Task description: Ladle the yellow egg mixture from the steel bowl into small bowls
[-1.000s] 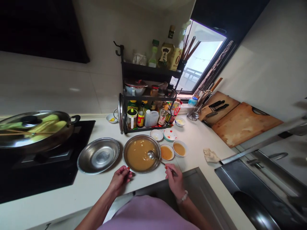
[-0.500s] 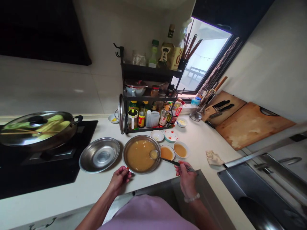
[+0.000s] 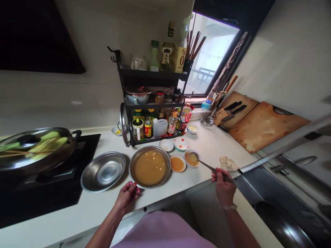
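My right hand (image 3: 224, 187) is closed around the dark handle of a ladle (image 3: 207, 166). The ladle's head is at the right small bowl (image 3: 191, 165), which holds tan liquid. Beside it stands another small bowl (image 3: 178, 164) with orange-tan liquid. A wide metal basin (image 3: 131, 167) of tan broth, with pale bits afloat, lies to the left of both. At the basin's near rim, my left hand (image 3: 128, 195) pinches the edge between thumb and fingers. An empty metal basin (image 3: 105, 170) sits farther left.
At left, a lidded pan (image 3: 38, 148) stands on the black stove (image 3: 89, 151). Behind the bowls is a black rack (image 3: 155, 73) with bottles and jars. Cutting boards (image 3: 266, 127) lean at right, near a crumpled cloth (image 3: 229, 163) and the sink (image 3: 261, 189).
My right hand has moved the ladle rightward from the broth basin to the right small bowl. My left hand stays at the basin's rim. The camera view has shifted slightly.
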Demonstrator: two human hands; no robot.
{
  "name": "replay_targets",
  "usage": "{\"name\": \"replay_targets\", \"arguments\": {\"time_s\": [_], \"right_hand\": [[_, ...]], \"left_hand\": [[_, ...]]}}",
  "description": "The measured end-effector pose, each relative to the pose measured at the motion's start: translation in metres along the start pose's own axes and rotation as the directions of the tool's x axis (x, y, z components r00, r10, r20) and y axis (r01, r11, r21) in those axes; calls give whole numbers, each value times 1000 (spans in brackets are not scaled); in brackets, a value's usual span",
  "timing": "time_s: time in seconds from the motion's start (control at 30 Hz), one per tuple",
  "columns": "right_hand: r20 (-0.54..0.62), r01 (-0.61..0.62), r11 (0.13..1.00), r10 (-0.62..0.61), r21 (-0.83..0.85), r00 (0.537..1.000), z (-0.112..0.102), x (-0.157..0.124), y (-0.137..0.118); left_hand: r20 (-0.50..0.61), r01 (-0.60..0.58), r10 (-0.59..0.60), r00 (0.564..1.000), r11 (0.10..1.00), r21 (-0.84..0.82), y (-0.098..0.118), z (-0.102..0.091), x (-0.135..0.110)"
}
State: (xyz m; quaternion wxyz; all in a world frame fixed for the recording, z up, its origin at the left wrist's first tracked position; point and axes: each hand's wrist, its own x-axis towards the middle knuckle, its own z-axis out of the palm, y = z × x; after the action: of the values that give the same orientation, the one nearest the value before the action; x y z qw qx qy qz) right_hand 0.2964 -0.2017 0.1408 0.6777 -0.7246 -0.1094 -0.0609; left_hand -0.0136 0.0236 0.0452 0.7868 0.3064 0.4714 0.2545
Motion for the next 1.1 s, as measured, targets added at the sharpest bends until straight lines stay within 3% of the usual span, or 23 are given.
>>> {"name": "replay_targets", "arguments": {"time_s": [0.1, 0.2, 0.3, 0.47, 0.6, 0.67, 0.77, 0.83, 0.97, 1.1], "right_hand": [[148, 151, 985, -138, -81, 979, -5, -5, 9], [354, 341, 934, -286, -103, 891, -6, -17, 8], [419, 404, 913, -347, -55, 839, 2, -34, 0], [486, 309, 946, -317, 98, 815, 43, -69, -4], [607, 243, 965, -253, 101, 753, 72, -83, 6], [598, 168, 982, -185, 85, 780, 80, -84, 13], [509, -17, 997, -22, 73, 861, 86, -77, 22], [449, -142, 985, 85, 96, 890, 88, -68, 26], [444, -286, 944, 187, 166, 876, 88, -47, 26], [519, -282, 945, 160, 166, 840, 83, -27, 18]], "left_hand": [[1, 3, -3, 1000, 1000, -1, 0, 0, -1], [7, -3, 3, 1000, 1000, -11, 1, 1, -1], [25, -18, 18, 1000, 1000, -20, 1, 1, 0], [17, -21, 21, 1000, 999, -36, -1, 3, 1], [-3, -28, 27, 1000, 999, -46, -4, 4, 3], [-20, -28, 27, 999, 999, -41, -5, 5, 3], [-41, -42, 41, 998, 999, -28, -6, 7, 2], [-53, -65, 64, 997, 998, -24, -7, 9, 0], [-100, -106, 103, 990, 994, -24, -10, 15, -3], [-186, -146, 138, 973, 989, -32, -15, 21, -4]]}}
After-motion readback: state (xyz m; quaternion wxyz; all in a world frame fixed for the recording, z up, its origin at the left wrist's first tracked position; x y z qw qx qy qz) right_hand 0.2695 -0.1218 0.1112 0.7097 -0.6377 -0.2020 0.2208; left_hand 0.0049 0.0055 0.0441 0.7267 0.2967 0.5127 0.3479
